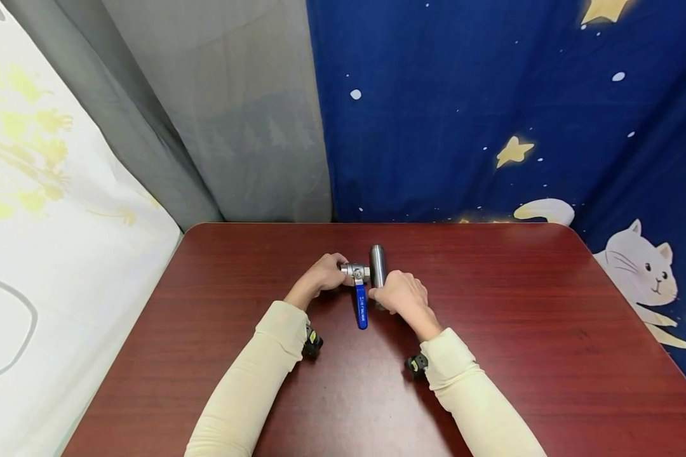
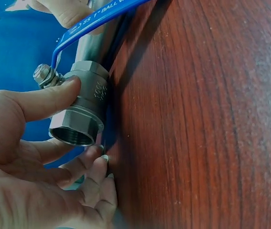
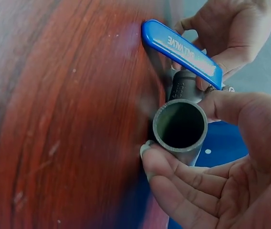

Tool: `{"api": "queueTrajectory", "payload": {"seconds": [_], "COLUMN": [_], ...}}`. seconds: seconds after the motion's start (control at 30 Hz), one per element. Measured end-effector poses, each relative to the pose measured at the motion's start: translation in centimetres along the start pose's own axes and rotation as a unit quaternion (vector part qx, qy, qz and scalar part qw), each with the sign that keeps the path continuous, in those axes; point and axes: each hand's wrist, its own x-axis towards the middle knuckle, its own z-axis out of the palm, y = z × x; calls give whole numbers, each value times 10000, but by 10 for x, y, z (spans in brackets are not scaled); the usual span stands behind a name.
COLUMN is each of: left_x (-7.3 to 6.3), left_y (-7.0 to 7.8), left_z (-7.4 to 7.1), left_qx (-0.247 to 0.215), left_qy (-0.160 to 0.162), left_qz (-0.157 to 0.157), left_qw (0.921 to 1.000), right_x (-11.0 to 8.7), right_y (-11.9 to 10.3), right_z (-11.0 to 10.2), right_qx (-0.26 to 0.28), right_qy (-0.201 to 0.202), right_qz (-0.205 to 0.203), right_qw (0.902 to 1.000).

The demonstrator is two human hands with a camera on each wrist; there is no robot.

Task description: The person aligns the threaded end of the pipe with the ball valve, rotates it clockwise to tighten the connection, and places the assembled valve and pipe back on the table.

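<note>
A steel ball valve with a long blue lever handle is gripped by my left hand, thumb on its body and fingers curled beneath. In the left wrist view the valve's open threaded end faces the camera. My right hand grips the near end of a smooth steel pipe, which stands across the valve's right end. The right wrist view shows the pipe's hollow round mouth between thumb and fingers, with the valve right behind it. The blue lever points toward my body.
Both hands work over a dark red wooden table with rounded far corners. A grey curtain and a blue star-patterned curtain hang behind it. White cloth hangs on the left. Small black cameras sit at both wrists.
</note>
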Motion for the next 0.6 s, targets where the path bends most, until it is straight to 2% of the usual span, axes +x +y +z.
{"api": "queueTrajectory", "payload": {"seconds": [0.4,0.6], "left_x": [-3,-3], "left_y": [4,2], "left_z": [0,0], "left_qx": [-74,-108], "left_qy": [253,414], "left_qz": [-150,-274], "left_qw": [9995,9987], "right_x": [4,4], "right_y": [1,1], "right_z": [-9,-16], "right_qx": [-5,126], "right_qy": [417,748], "right_qz": [162,209], "right_qw": [9990,9969]}}
